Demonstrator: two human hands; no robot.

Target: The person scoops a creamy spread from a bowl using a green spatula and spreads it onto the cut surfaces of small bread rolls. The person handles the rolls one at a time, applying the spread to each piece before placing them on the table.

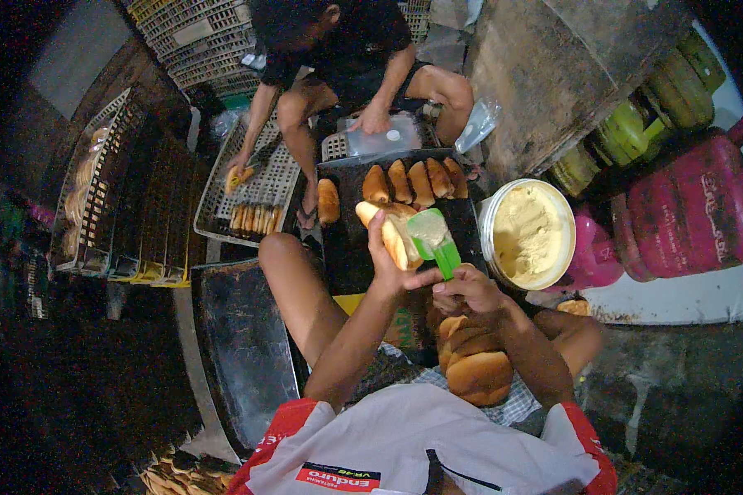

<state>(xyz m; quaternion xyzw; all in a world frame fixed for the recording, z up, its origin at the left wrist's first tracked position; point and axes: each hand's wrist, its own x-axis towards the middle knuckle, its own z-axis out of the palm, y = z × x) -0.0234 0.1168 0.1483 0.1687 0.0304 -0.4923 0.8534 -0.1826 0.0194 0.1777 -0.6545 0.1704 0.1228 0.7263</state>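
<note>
In my left hand (385, 262) is a golden bread roll (395, 244), split open lengthwise and tilted, its pale inside turned up. My right hand (473, 294) grips the handle of a green spatula (447, 259). Pale cream coats the spatula's blade, which lies against the opened side of the roll. Beneath my hands sits a dark baking tray (347, 268) with several browned rolls (399, 181) lined up along its far side. To the right stands a white tub (488, 247) of pale yellow cream (527, 235).
Larger buns (479, 377) rest by my lap. Opposite, another person (338, 49) holds a roll over a plastic crate (209, 224) with filled rolls and touches clear plastic bags (384, 140). Stacked crates (128, 190) and a dark tray (248, 330) stand left; pink gas cylinders (677, 210) stand right.
</note>
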